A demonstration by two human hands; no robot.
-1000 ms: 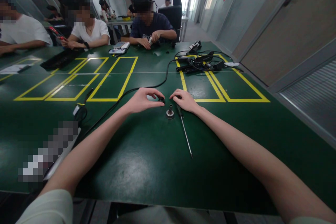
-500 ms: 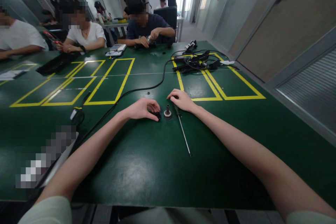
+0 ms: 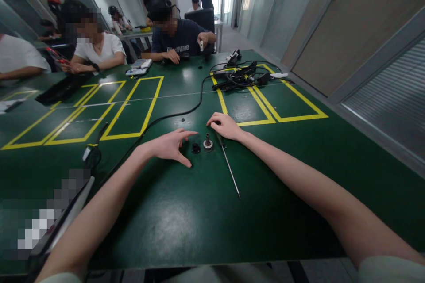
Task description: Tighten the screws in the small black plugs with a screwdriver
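Observation:
My left hand (image 3: pixel 169 146) is open, thumb and fingers spread, just left of a small black round part (image 3: pixel 195 148) on the green table. Right beside that part stands a small metal piece (image 3: pixel 208 143) with a round base and an upright post. My right hand (image 3: pixel 226 126) is closed, its fingers curled over the dark handle of a screwdriver (image 3: pixel 229 167). The long shaft points toward me and its tip is near the tabletop. Much of the handle is hidden beneath the fingers.
A black cable (image 3: pixel 172 116) crosses the table to a pile of black parts (image 3: pixel 244 76) at the back. Yellow tape (image 3: pixel 123 136) marks rectangles on the tabletop. A coiled lead (image 3: pixel 92 155) lies at left. Across the table, a co-worker (image 3: pixel 179 37) handles small parts.
My left hand has let go of the black round part and drawn back left, fingers spreading. My right hand stays at the screwdriver handle. The view has shifted slightly.

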